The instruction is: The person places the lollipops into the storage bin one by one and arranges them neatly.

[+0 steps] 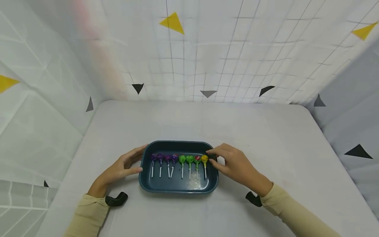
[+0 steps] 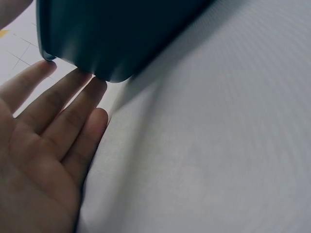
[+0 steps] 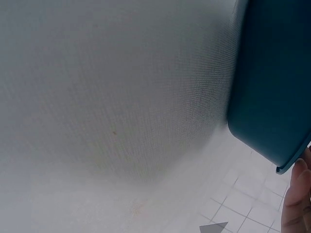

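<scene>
A dark teal tray (image 1: pixel 179 191) holds a row of wrapped lollipops, heads away from me and white sticks toward me. From left to right come several purple lollipops (image 1: pixel 160 157), two green lollipops (image 1: pixel 189 159), a red-and-green lollipop (image 1: pixel 197 159) and a yellow lollipop (image 1: pixel 204 158). My left hand (image 1: pixel 124 165) is at the tray's left end; in the left wrist view its extended fingertips (image 2: pixel 95 90) touch the tray's outer side. At the right end, my right hand (image 1: pixel 234 162) reaches over the rim, thumb and index finger apart beside the yellow lollipop. Its other fingers are partly hidden.
The tray stands on a white-covered table (image 1: pixel 251 128). A white grid-patterned backdrop (image 1: pixel 219 42) with yellow and dark triangles rises behind it. Black wrist devices (image 1: pixel 116 199) sit at both cuffs.
</scene>
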Demonstrator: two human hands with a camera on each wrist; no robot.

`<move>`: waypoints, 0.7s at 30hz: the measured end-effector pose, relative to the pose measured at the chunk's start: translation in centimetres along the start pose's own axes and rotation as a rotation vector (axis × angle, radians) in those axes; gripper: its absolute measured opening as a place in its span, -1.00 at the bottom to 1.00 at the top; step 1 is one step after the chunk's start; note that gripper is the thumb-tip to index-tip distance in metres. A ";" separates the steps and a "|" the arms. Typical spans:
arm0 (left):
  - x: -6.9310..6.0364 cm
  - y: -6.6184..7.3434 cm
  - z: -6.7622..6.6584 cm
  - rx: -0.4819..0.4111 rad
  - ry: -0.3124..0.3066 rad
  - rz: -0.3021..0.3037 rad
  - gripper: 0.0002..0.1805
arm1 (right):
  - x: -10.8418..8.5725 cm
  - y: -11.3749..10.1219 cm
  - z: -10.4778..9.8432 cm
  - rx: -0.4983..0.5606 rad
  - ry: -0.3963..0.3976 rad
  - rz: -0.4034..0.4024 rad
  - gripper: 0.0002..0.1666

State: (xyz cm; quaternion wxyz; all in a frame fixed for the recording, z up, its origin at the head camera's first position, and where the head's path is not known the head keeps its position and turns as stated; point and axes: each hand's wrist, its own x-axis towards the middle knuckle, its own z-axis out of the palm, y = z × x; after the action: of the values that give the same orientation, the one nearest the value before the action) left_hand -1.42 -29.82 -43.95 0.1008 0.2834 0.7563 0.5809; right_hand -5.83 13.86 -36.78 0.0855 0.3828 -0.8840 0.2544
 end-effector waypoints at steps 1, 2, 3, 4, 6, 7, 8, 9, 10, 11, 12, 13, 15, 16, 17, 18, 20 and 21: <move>0.0 -0.1 0.0 0.005 0.001 0.004 -0.12 | 0.0 0.1 0.0 -0.002 0.003 -0.005 -0.65; 0.0 -0.2 -0.1 0.008 0.001 0.006 -0.12 | 0.0 0.1 0.1 -0.001 0.008 -0.011 -0.65; 0.0 -0.2 -0.1 0.008 -0.002 0.010 -0.12 | 0.1 0.2 0.1 0.000 0.013 -0.018 -0.64; 0.0 -0.2 -0.2 0.008 -0.004 0.015 -0.12 | 0.1 0.3 0.2 -0.001 0.017 -0.024 -0.64; 0.0 -0.3 -0.4 0.011 -0.005 0.019 -0.12 | 0.1 0.4 0.3 0.002 0.027 -0.030 -0.63; -0.1 -0.2 -0.5 0.012 -0.005 0.019 -0.13 | 0.1 0.4 0.4 0.003 0.031 -0.032 -0.62; -0.1 -0.2 -0.6 0.013 -0.005 0.018 -0.13 | 0.0 0.5 0.4 0.005 0.033 -0.031 -0.62; -0.1 -0.2 -0.6 0.015 -0.003 0.014 -0.13 | 0.0 0.6 0.5 0.006 0.033 -0.030 -0.61; -0.2 -0.2 -0.7 0.021 0.001 0.011 -0.13 | 0.0 0.6 0.5 0.008 0.032 -0.028 -0.60; -0.2 -0.1 -0.8 0.026 0.003 0.009 -0.13 | 0.0 0.6 0.5 0.010 0.029 -0.025 -0.60; -0.3 -0.1 -0.7 0.025 0.005 0.004 -0.13 | -0.2 0.7 0.5 0.012 0.023 -0.020 -0.60; -0.4 -0.1 -0.6 0.036 0.008 0.003 -0.13 | -0.3 0.7 0.4 0.015 0.017 -0.013 -0.59; -0.6 0.1 -0.5 0.054 0.018 -0.007 -0.13 | -0.7 0.7 0.2 0.025 0.000 0.001 -0.57; -0.7 0.2 -0.4 0.072 0.026 -0.012 -0.12 | -0.9 0.8 0.1 0.032 -0.009 0.008 -0.56; -0.8 0.3 -0.3 0.097 0.035 -0.019 -0.12 | -1.2 0.8 0.0 0.038 -0.020 0.015 -0.55; -0.9 0.4 -0.2 0.130 0.044 -0.028 -0.12 | -1.4 0.9 -0.2 0.044 -0.031 0.022 -0.53; -1.1 0.9 0.1 0.206 0.073 -0.060 -0.11 | -1.9 1.0 -0.4 0.051 -0.051 0.034 -0.48; -1.3 1.1 0.2 0.261 0.089 -0.076 -0.11 | -2.2 1.1 -0.5 0.053 -0.056 0.041 -0.46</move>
State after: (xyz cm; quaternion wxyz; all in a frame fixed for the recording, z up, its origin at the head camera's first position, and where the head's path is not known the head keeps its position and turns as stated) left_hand 0.09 -30.14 -43.22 0.0512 0.2391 0.8393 0.4856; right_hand -5.11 16.15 -37.51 0.0454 0.3735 -0.8867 0.2686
